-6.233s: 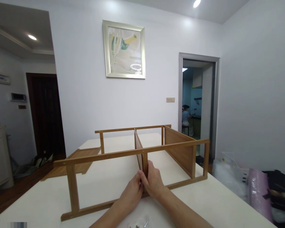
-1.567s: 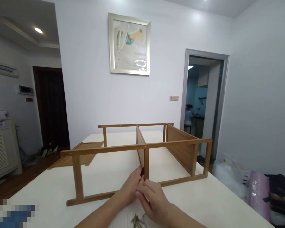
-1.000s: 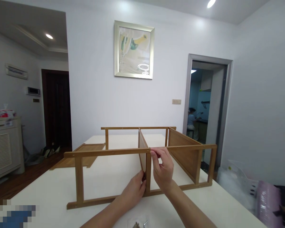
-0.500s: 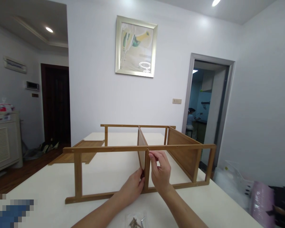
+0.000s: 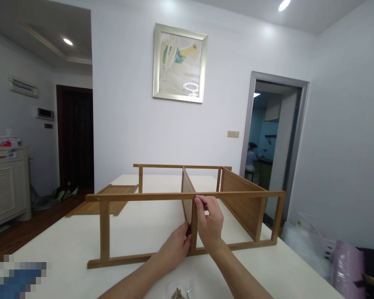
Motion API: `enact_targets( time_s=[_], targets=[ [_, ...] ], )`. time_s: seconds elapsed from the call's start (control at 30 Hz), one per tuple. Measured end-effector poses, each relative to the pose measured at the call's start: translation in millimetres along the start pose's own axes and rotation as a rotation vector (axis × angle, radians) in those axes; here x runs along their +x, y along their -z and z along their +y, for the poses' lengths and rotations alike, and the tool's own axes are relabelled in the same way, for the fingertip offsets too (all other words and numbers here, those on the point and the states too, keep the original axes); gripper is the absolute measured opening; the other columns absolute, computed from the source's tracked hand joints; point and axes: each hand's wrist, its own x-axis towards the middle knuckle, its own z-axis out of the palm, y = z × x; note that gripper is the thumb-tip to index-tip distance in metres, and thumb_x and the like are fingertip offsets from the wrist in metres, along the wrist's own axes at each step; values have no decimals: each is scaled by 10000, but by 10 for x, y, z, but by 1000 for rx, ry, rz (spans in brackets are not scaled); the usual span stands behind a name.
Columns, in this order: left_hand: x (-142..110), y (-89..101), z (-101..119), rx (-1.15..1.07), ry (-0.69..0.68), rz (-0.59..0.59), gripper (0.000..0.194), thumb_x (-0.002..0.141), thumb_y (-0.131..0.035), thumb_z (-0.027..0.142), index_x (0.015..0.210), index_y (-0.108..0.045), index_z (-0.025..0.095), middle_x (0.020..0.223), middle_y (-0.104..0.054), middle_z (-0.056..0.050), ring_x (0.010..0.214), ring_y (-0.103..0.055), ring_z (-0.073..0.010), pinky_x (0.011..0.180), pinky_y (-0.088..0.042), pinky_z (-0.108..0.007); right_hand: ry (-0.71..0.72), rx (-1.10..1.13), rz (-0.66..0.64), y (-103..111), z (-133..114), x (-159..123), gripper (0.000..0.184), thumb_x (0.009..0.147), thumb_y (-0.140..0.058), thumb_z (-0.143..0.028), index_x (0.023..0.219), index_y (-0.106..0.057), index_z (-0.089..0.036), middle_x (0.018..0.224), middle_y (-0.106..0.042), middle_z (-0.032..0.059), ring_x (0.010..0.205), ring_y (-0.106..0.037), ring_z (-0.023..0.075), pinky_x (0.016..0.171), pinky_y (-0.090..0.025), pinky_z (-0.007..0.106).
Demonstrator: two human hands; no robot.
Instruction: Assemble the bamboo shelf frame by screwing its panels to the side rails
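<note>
My left hand (image 5: pixel 176 243) sits low at the middle post of a brown wooden frame (image 5: pixel 194 216), its fingers curled close together; a dark gap shows by their tips, and I cannot tell whether they grip the wood or only lean there. My right hand (image 5: pixel 211 218) is higher, thumb and forefinger pinched together just under the near top rail; anything between the tips is hidden from me.

The frame stands across the white, smooth tabletop (image 5: pixel 65 257), its sides like ladders of square-edged bars. My left hand partly covers the foot of the thin middle panel (image 5: pixel 188 209); the near rail crosses the broad, flat right-hand panel (image 5: pixel 241 209). A loose, rectangular brown wooden panel (image 5: pixel 117 207) lies at the left, partly behind the frame.

Nearest me, a clear plastic bag (image 5: pixel 171 286) with brassy screws (image 5: pixel 177 294) and a bent silvery metal key (image 5: pixel 189 289) is cut off below.
</note>
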Motion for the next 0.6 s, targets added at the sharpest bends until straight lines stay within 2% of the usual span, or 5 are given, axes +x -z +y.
enact_targets(
  time_s=[0.27,0.43,0.6],
  targets=[
    [-4,9,7,-14,6,-5,84,863,-389,168,919,-445,197,865,-599,-58,775,-546,-181,721,-411,-293,-25,-47,-5,-10,-40,37,154,903,-543,-284,838,-641,-184,743,-621,24,641,-554,128,589,-473,262],
    [-5,17,25,-20,18,-3,75,858,-405,172,916,-445,199,871,-611,-59,774,-551,-180,719,-407,-288,-66,-43,45,-21,-17,28,122,883,-580,-299,873,-622,-185,745,-616,16,628,-550,124,591,-480,261],
    [-8,22,30,-15,14,-8,81,858,-396,157,912,-436,202,888,-608,-58,784,-549,-178,719,-408,-289,-14,-61,32,9,76,-29,108,898,-563,-282,891,-607,-183,752,-606,14,643,-555,121,589,-477,254]
  ],
)
